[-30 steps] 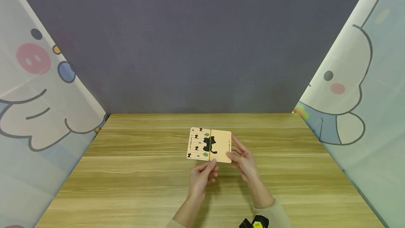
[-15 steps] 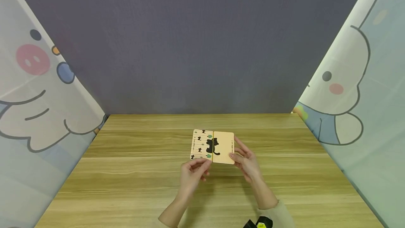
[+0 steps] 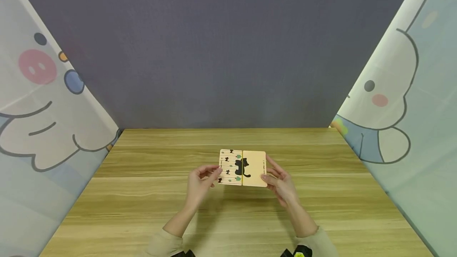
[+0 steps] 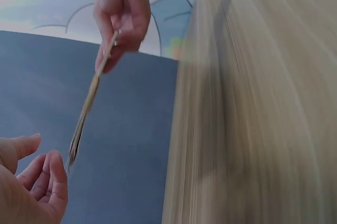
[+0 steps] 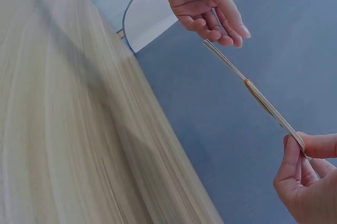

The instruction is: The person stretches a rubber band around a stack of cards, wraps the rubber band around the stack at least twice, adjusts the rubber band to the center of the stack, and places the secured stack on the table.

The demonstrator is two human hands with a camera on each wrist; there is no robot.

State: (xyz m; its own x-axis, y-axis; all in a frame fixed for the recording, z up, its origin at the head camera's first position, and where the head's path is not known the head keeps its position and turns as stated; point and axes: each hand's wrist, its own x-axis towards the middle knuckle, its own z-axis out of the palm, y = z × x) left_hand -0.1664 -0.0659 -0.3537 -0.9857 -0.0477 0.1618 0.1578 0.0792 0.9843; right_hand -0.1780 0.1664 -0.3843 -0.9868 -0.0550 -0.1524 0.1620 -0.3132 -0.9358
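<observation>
A small cream notebook (image 3: 254, 168) with black cat prints is held above the table, a yellow band (image 3: 242, 168) around its middle. From the side it looks like a thin stack of paper (image 5: 226, 60). My right hand (image 3: 280, 183) pinches its right edge, thumb on top and fingers beneath, as the right wrist view also shows. My left hand (image 3: 200, 181) is at the notebook's left edge. In the left wrist view the left hand's thumb (image 4: 26, 145) stands apart from its bent fingers (image 4: 52, 179), which are close to the edge; whether they touch it is hard to tell.
The wood-grain table (image 3: 143, 201) lies beneath both hands. A dark grey panel (image 3: 228, 50) rises behind it. Pale cartoon-printed sheets (image 3: 43, 130) hang at the left and right sides.
My left hand has moved left from the notebook's lower edge near the band to its left edge. The right hand and notebook have shifted slightly right and nearer.
</observation>
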